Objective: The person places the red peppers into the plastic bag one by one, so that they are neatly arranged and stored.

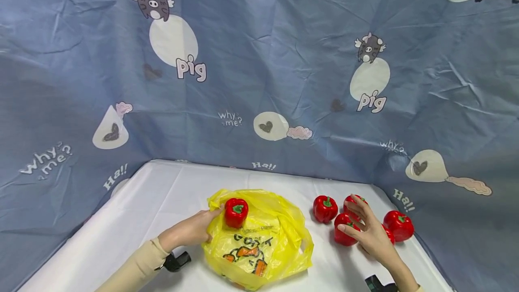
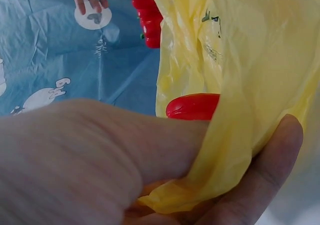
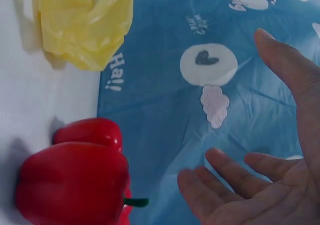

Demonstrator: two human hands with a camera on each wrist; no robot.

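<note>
head: i've got the left hand (image 1: 194,229) pinching the left rim of the yellow bag (image 1: 285,247), which lies toward the near edge of the worktop (image 1: 174,193). one red pepper (image 1: 236,213) sits at the bag's mouth, beside those fingers. right hand (image 1: 375,237) is over the loose peppers (image 1: 325,208) near the worktop's right edge, fingers spread, grasping nothing. blue cloth (image 1: 284,80) hangs behind the far edge.

left wrist: i see bag film gripped between thumb and fingers; pepper half covered by a fold.

right wrist: fingers and thumb apart, hand empty; peppers near it on the worktop, bag well apart.
</note>
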